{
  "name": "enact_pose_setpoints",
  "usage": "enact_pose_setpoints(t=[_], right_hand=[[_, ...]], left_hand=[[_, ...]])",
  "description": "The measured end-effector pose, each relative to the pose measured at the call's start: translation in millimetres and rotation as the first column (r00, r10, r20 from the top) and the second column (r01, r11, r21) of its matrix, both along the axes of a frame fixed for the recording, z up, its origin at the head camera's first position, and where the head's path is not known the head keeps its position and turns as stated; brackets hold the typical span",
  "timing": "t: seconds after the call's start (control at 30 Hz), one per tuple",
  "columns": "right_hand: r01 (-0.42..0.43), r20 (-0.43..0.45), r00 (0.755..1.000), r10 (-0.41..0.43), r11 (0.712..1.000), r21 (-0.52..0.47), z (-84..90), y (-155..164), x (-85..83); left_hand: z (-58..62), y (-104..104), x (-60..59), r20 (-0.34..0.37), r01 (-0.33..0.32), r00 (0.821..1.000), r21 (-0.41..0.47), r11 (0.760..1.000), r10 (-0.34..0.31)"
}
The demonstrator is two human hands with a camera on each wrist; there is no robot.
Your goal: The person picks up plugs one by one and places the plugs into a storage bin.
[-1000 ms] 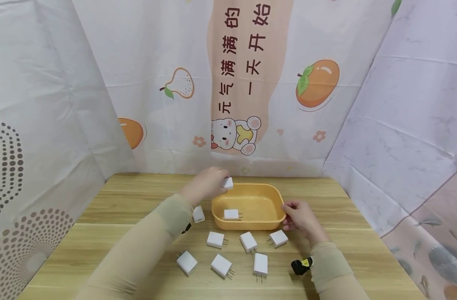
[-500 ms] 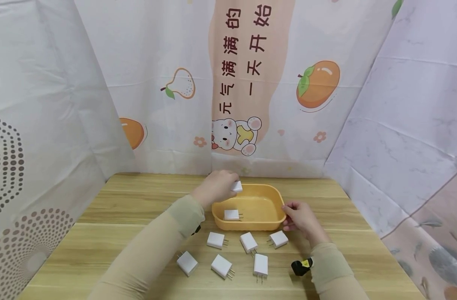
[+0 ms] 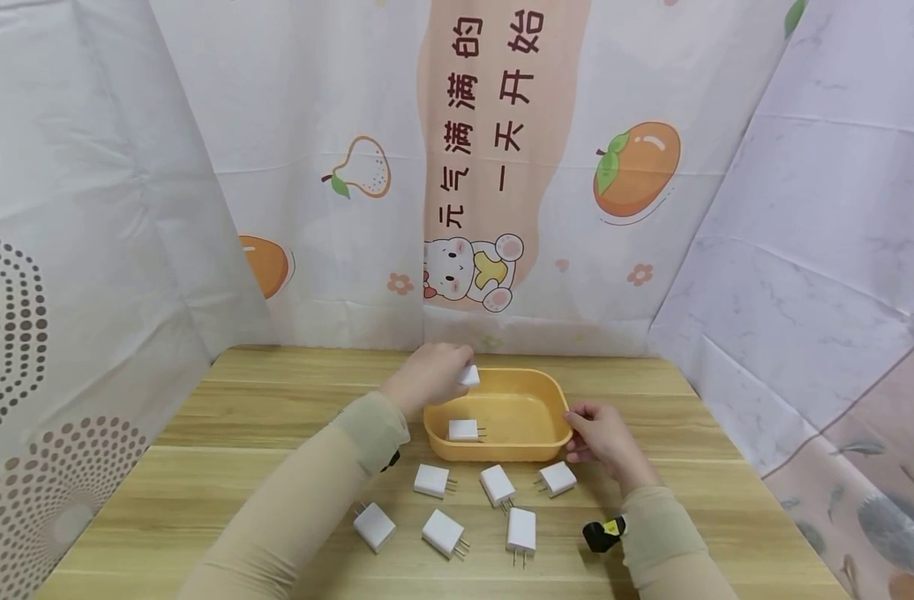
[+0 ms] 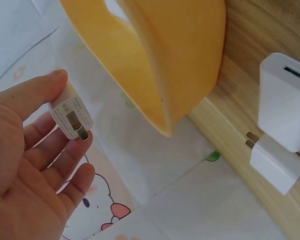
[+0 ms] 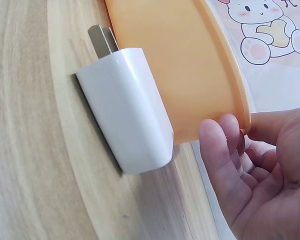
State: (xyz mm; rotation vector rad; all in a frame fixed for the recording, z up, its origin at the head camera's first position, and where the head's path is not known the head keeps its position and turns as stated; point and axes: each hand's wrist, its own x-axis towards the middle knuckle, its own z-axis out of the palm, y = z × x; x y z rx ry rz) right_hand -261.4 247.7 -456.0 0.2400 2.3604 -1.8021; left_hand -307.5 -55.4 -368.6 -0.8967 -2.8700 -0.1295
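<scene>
A: Nearest to the camera, six white chargers [image 3: 443, 532] lie loose on the desk [image 3: 202, 433], their prongs pointing in different directions. Just behind them stands the orange tub [image 3: 494, 450].

B: And the hands?

A: The right hand [image 3: 602, 437] is at the right end of the tub. Its fingers [image 5: 220, 150] are curled at the rim, thumb on one side, so it holds the tub. One charger [image 5: 125, 115] lies just beside that wall.

B: Where is the charger being carried?

A: Farther back. The left hand [image 3: 427, 377] pinches a small white charger [image 4: 70, 110] between thumb and fingertips, above the far left corner of the tub, not yet inside. Another charger [image 3: 462, 430] already lies on the tub floor.

B: What could go wrong, in your opinion?

A: The pinch is only at the tips, and the plastic looks smooth, so I think it could slip. It hangs near the rim; if released there, it may hit the edge and fall outside on the desk. Also the left sleeve [image 3: 359, 433] passes close over the loose chargers and could push them.
</scene>
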Motion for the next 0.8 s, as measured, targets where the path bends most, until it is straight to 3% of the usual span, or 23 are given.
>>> enact_pose_setpoints(t=[0.3,0.53,0.8], right_hand=[[0.003,0.001,1.0,-0.003,1.0,0.008,-1.1,0.2,-0.7],[0.004,-0.007,1.0,-0.004,1.0,0.004,-1.6,1.3,-1.2],[-0.003,-0.007,1.0,0.003,1.0,0.004,-0.7,0.8,-0.6]], left_hand=[[-11.0,-1.1,-0.9,0.05,-0.015,0.999,-0.035,0.999,0.017],[-24.6,-1.1,-2.9,0.027,-0.003,1.0,-0.071,0.997,0.005],[-27.9,1.6,-1.6,0.055,-0.016,0.998,-0.081,0.997,0.021]])
